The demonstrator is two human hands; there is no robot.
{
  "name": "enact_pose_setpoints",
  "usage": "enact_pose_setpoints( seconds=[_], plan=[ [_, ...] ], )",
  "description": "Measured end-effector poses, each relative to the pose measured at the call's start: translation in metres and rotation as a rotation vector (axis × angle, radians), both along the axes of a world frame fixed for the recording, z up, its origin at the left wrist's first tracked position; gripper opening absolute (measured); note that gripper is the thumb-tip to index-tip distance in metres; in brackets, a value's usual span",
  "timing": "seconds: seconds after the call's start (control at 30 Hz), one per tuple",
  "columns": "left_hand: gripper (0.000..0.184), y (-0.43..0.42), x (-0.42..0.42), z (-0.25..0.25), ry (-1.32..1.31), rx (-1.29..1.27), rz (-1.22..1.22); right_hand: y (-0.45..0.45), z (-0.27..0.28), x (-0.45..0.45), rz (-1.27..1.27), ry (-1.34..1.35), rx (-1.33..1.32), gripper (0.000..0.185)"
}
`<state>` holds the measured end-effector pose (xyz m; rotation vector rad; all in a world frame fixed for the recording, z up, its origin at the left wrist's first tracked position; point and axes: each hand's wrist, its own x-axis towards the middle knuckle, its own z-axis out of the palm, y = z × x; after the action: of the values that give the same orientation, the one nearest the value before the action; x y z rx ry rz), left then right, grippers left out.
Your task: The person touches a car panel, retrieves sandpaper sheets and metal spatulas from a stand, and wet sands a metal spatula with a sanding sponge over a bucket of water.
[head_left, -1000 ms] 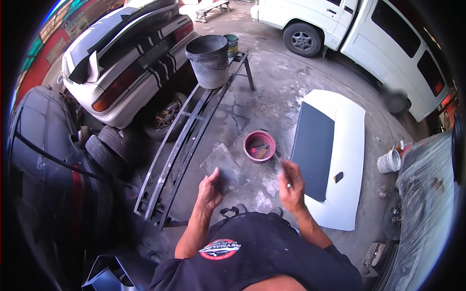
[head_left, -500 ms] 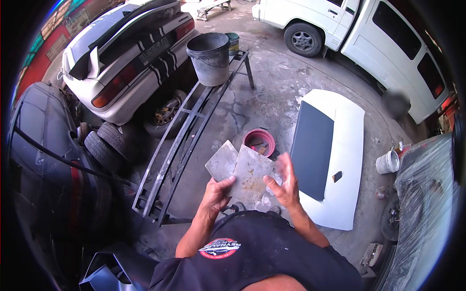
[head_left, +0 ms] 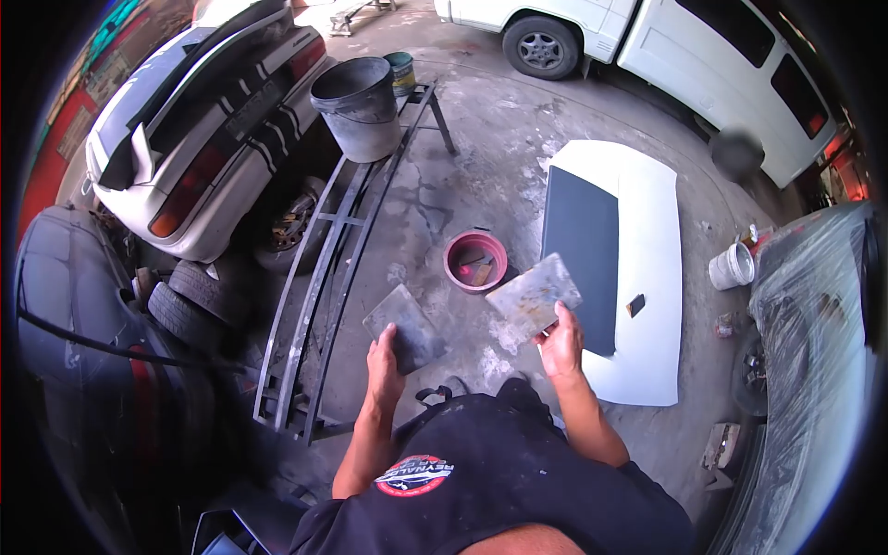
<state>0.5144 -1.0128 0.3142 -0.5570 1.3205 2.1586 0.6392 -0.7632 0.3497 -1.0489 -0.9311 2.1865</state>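
My left hand (head_left: 385, 363) is closed on a smudged grey square plate (head_left: 413, 326), thin and flat, tilted above the concrete floor. Another flat plate (head_left: 529, 294), pale with brownish stains, is gripped at its lower right corner by my right hand (head_left: 561, 346). The two plates are apart. Beyond them on the floor stands a round pink basin (head_left: 448, 265) with a few small brown and dark pieces inside. To the right of my right hand lies a white car panel (head_left: 648, 250) with a dark grey area and a small dark block (head_left: 635, 305) on it.
A long metal frame (head_left: 326, 264) runs along my left, bearing a large grey bucket (head_left: 359, 116) and a smaller can (head_left: 400, 74). Parked cars, loose tires (head_left: 180, 314) and a white van (head_left: 638, 69) surround the floor. A white pail (head_left: 733, 266) stands at right.
The overlapping plates have been separated. My right hand, earlier empty and blurred, now holds the stained one and has carried it right. My left hand has shifted left with the other.
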Motion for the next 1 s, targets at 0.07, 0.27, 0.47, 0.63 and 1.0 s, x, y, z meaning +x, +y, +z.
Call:
enact_pose_setpoints(
  seconds=[0.07, 0.27, 0.47, 0.63, 1.0],
  plan=[
    [0.031, -0.002, 0.001, -0.032, 0.194, -0.156, -0.052, 0.024, -0.022, 0.014, 0.082, 0.013, 0.092, 0.016],
    [0.027, 0.050, -0.008, -0.026, 0.195, -0.175, -0.267, 0.029, -0.038, 0.001, 0.019, -0.113, -0.005, 0.054],
    [0.028, 0.114, -0.045, -0.028, -0.013, 0.033, -0.256, 0.059, -0.058, -0.048, 0.047, -0.055, -0.213, 0.045],
    [0.032, 0.159, -0.110, -0.021, 0.019, -0.028, -0.190, 0.101, -0.081, -0.122, 0.214, -0.036, -0.263, 0.022],
    [0.049, 0.204, -0.189, -0.007, 0.449, -0.180, -0.141, 0.116, -0.048, -0.265, 0.828, 0.030, -0.384, 0.014]
  ],
)
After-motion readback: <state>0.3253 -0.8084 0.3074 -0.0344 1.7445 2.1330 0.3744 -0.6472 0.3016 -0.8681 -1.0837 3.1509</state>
